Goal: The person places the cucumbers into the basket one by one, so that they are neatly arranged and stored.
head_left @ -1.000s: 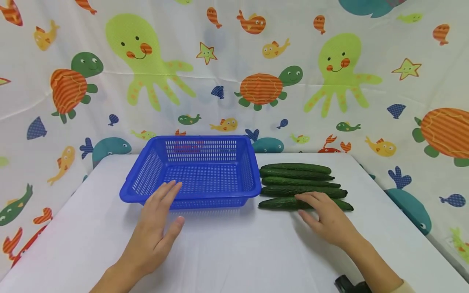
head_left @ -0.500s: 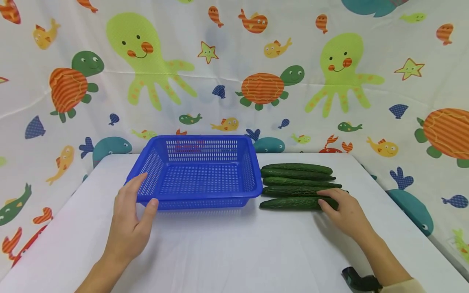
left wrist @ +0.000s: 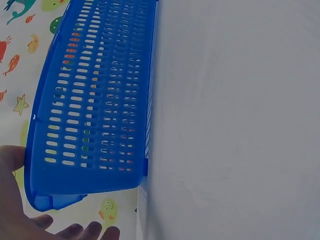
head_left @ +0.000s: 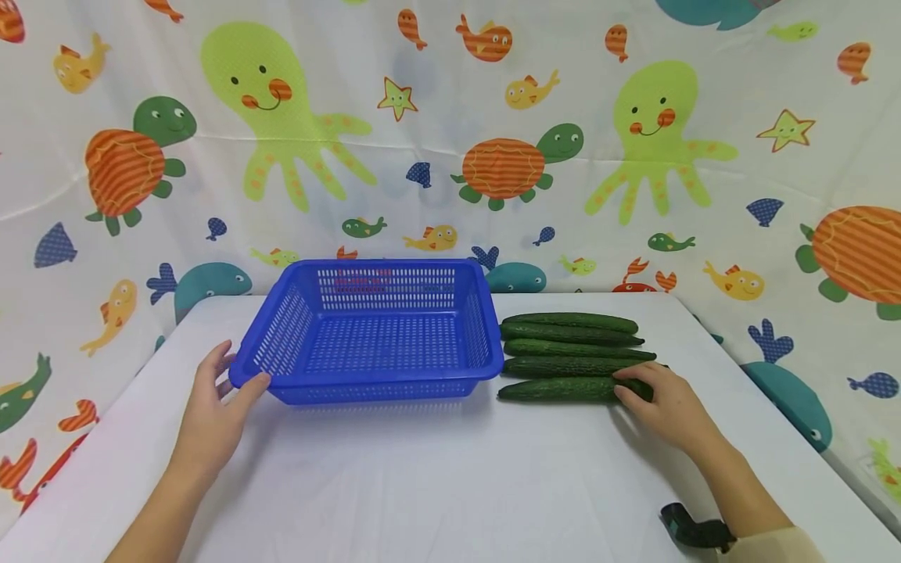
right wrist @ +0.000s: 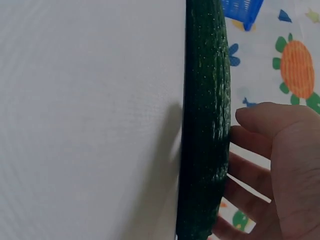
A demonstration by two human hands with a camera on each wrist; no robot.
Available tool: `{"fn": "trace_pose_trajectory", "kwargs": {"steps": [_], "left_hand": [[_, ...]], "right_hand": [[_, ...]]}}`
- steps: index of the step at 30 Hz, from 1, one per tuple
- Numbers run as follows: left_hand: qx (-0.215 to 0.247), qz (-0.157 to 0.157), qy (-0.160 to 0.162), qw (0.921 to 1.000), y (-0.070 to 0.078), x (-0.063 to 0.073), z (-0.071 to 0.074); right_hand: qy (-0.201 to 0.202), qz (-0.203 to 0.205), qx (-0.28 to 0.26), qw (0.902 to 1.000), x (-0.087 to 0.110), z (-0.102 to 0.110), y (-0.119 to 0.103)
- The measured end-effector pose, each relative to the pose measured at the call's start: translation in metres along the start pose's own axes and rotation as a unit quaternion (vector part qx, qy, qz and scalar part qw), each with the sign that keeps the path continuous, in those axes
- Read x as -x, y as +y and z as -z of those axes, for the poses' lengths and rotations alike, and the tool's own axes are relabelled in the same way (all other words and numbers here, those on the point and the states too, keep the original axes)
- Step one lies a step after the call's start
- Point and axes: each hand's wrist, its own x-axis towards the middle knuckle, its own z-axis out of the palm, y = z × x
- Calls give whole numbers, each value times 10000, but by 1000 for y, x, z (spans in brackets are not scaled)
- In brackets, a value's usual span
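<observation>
My left hand (head_left: 209, 430) is at the front left corner of a blue plastic basket (head_left: 394, 383), thumb at the rim and fingers spread beside it. In the left wrist view the fingers (left wrist: 92, 231) reach past the corner of the slotted basket wall (left wrist: 100, 100), not curled round it. Several dark green cucumbers (head_left: 573, 348) lie side by side right of the basket. At the right end of the nearest cucumber (head_left: 556, 389) is my right hand (head_left: 669, 407). The right wrist view has its fingers along the far side of this cucumber (right wrist: 205, 125), the thumb apart from it.
Everything stands on a white-covered table (head_left: 436, 485). A printed sea-animal curtain (head_left: 436, 102) hangs behind and at the sides. A black device (head_left: 693, 528) sits by the right wrist.
My left hand has moved left and down, from in front of the basket to its left corner. My right hand has slid right along the nearest cucumber, then nearly stopped. Basket and cucumbers stay put.
</observation>
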Motion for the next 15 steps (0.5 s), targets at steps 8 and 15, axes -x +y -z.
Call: {"fn": "trace_pose_trajectory", "kwargs": {"steps": [8,15], "left_hand": [[1736,74,-411,9839,-14,-8,0],[2430,232,-641,9676,-17,-8,2]], "right_hand": [[-445,-107,127,9989,-4,2,-2],[-702,-133,360,9968,-6,0,-1]]}}
